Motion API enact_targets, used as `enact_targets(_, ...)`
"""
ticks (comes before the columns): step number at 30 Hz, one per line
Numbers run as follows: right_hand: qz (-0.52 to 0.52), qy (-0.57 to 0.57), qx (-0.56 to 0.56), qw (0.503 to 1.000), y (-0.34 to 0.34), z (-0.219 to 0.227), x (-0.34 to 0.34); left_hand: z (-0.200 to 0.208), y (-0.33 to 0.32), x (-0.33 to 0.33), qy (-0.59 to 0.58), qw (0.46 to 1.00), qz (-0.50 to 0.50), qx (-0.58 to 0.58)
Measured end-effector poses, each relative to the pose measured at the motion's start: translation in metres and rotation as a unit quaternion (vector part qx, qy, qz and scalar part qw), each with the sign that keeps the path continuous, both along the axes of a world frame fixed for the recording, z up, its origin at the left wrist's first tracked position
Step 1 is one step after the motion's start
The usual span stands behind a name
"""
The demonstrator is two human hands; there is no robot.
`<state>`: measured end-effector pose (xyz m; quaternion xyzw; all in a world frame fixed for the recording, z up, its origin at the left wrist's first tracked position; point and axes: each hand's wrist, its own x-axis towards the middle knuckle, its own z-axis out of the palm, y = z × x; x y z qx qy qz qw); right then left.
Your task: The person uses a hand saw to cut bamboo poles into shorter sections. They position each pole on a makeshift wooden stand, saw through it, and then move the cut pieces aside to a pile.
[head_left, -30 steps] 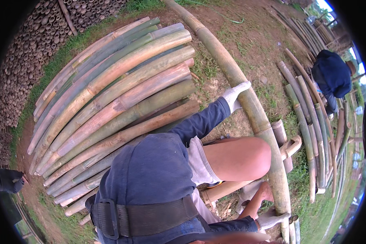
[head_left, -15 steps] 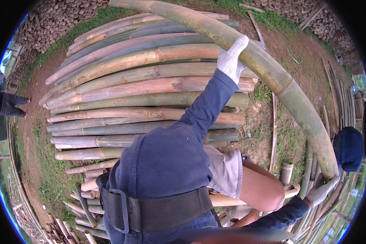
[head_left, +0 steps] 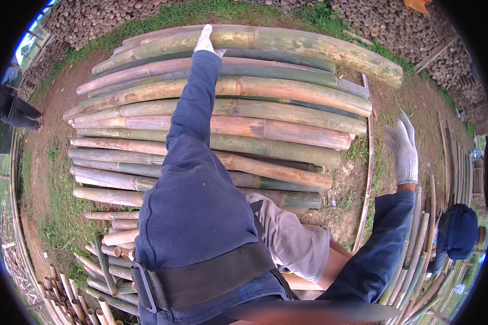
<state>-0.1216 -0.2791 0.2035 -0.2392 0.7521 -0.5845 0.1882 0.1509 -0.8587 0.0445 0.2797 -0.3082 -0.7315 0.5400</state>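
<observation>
A thick, mottled green bamboo pole [head_left: 309,46] lies crosswise at the far side of a row of bamboo poles. My left hand [head_left: 205,41], in a white knit glove, is stretched far out and wraps over it left of the pole's middle. To the right, beyond the pole ends, my right hand [head_left: 404,151] is raised in a matching glove. Its fingers are spread and nothing is in it. The laid row holds several tan, pinkish and green bamboo poles [head_left: 287,111], side by side under my left arm.
Stacked bamboo [head_left: 103,24] rises at the back. Shorter cut pieces [head_left: 114,271] lie at the lower left. A thin strip [head_left: 366,189] runs along the ground past the pole ends. One person in a dark cap [head_left: 457,232] is at right; another person [head_left: 21,111] stands at far left.
The thick bamboo pole has swung from a slant at the right to lie across the far side of the row. My right hand has let go of it and moved up.
</observation>
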Motion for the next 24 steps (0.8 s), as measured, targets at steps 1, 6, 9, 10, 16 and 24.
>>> enact_targets(1, -0.013, -0.004, 0.018, 1.000, 0.008, -0.002, 0.003, -0.004, -0.022, -0.005, 0.049, 0.992, -0.007, 0.115)
enact_targets(6, -0.086, -0.034, 0.047, 0.995, 0.057, 0.001, 0.003, -0.023, -0.089, -0.032, -0.031, 0.984, 0.031, 0.170)
enact_targets(9, -0.125, -0.047, 0.070, 0.989, 0.082, 0.004, 0.010, -0.019, -0.095, -0.051, -0.142, 0.963, 0.060, 0.219)
enact_targets(10, -0.128, -0.055, 0.075, 0.987, 0.089, 0.006, 0.013, -0.016, -0.092, -0.060, -0.240, 0.952, 0.061, 0.181)
enact_targets(16, -0.112, -0.023, 0.126, 0.985, 0.121, 0.004, 0.038, -0.022, -0.063, -0.082, -0.806, 0.551, 0.172, -0.132)
enact_targets(24, -0.158, -0.030, 0.248, 0.955, 0.169, -0.032, 0.065, -0.074, -0.054, -0.155, -0.813, 0.370, -0.240, -0.381)
